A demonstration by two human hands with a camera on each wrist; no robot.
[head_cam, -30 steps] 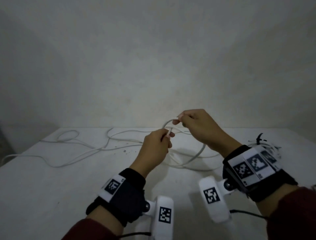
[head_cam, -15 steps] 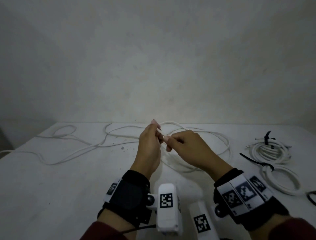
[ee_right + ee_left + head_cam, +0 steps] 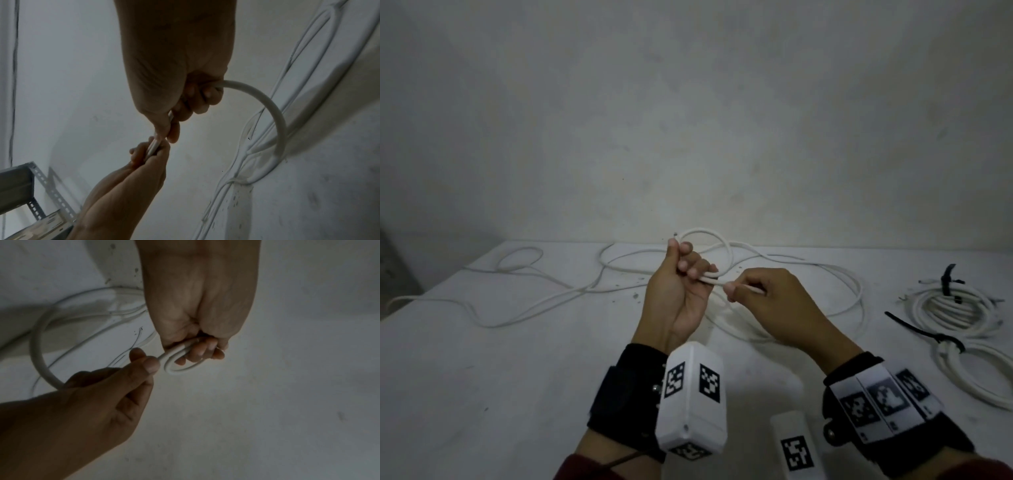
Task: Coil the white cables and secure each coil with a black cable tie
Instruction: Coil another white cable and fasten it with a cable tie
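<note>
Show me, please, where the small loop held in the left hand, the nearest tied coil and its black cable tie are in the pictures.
small loop (image 3: 176, 369), left wrist view, on its bottom bend.
nearest tied coil (image 3: 976, 387), head view, on its near white strands.
black cable tie (image 3: 914, 327), head view, on its loose tail.

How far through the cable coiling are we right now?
Done: two tied coils lie at the table's right, each with a black cable tie. In hand: the left hand grips a first small loop of the white cable, and the right hand pinches the next stretch. Left: most of it lies loose on the table, then tying.
</note>
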